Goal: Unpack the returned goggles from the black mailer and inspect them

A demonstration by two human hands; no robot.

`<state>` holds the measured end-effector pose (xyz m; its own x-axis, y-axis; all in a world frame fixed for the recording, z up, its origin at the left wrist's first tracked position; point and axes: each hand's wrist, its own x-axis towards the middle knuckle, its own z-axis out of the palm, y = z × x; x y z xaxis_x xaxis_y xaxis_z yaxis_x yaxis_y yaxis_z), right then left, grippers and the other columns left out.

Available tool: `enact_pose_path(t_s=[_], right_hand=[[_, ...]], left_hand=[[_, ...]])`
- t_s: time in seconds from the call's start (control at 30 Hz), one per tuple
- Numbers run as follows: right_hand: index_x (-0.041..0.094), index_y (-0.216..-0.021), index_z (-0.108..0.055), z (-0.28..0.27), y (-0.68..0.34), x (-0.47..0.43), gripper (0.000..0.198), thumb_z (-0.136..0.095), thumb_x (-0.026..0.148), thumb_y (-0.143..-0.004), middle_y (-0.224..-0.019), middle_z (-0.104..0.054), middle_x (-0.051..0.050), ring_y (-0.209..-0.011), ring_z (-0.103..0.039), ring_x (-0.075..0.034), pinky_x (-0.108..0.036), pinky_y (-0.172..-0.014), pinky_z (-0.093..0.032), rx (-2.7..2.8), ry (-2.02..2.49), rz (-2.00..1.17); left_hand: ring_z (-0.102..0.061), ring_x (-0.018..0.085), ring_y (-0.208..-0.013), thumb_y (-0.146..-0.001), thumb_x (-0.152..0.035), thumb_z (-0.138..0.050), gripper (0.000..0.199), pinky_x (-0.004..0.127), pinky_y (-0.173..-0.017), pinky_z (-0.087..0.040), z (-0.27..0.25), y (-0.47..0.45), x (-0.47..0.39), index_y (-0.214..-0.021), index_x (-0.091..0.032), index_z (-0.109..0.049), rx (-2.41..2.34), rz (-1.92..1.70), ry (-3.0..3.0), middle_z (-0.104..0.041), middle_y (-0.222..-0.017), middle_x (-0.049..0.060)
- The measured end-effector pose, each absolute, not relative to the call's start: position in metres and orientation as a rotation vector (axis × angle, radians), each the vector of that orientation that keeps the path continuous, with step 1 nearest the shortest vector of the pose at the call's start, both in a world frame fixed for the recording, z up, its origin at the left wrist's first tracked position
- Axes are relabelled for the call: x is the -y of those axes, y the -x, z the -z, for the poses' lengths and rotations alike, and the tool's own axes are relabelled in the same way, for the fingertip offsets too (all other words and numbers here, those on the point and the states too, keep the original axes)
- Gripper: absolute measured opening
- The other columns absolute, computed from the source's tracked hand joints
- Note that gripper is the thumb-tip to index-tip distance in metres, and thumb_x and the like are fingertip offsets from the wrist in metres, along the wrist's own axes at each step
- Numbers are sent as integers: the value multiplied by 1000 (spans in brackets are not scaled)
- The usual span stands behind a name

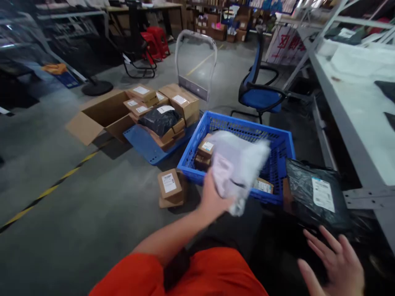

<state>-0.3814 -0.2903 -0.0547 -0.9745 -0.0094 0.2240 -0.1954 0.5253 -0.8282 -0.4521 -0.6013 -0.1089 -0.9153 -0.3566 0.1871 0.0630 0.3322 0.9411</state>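
My left hand (pixel 216 199) grips a white plastic mailer bag (pixel 234 160), which is blurred by motion. The bag hangs over the blue plastic crate (pixel 249 127), hiding part of its inside. Small brown boxes (pixel 206 147) with labels lie in the crate's left side, and another labelled package (pixel 263 186) sits near its front. My right hand (pixel 335 263) is open at the lower right with its fingers spread and nothing in it. Just beyond it stands a black plastic parcel (pixel 317 193) bearing a white label, beside the crate.
Two stacked brown boxes (pixel 170 185) stand on the floor left of the crate. Behind them a blue platform trolley (pixel 148 144) carries several cartons and a black parcel (pixel 161 119), next to an open carton (pixel 103 111). A blue chair (pixel 261 96) and a metal-framed workbench (pixel 348 102) stand to the right.
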Motion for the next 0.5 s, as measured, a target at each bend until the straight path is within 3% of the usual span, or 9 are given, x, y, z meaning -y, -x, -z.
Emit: enact_pose_path(t_s=[0.1,0.23,0.33,0.4,0.5], right_hand=[[21,-159,0,52,382,318,109,-73,49,-83,-157,-27,-25,-140,-39,-42,-69,-109,-36,2424,96,-1507],[21,-157,-1,21,357,298,106,-72,53,-85,-154,-34,-21,-140,-41,-37,-63,-114,-35,2081,627,-1362],[28,-161,-7,-11,310,250,97,-68,52,-89,-161,-26,-13,-144,-36,-37,-60,-117,-33,1920,773,-1156],[28,-161,-15,-31,269,214,90,-64,54,-90,-156,-37,-12,-138,-46,-38,-59,-111,-43,1746,917,-1060],[17,-158,-27,-56,215,158,81,-51,61,-93,-127,-65,-16,-106,-69,-39,-56,-86,-62,1529,1058,-1029]], left_hand=[[-49,38,-128,-48,-46,-92,121,55,-112,-41,80,448,491,-148,-24,-28,2335,1759,428,-47,-139,15],[-40,43,-137,-50,-39,-91,139,63,-115,-38,50,414,403,-158,-29,-3,2379,1843,947,-36,-149,19],[-35,45,-143,-49,-53,-93,152,64,-114,-41,48,403,380,-159,-34,9,2378,1893,1558,-24,-157,19],[-35,44,-144,-56,-58,-90,138,61,-114,-43,54,407,373,-160,-38,-2,2269,1839,1952,-21,-160,17],[-42,37,-143,-76,-46,-76,93,51,-112,-48,67,417,372,-155,-37,-28,2259,1753,2098,-25,-161,14]])
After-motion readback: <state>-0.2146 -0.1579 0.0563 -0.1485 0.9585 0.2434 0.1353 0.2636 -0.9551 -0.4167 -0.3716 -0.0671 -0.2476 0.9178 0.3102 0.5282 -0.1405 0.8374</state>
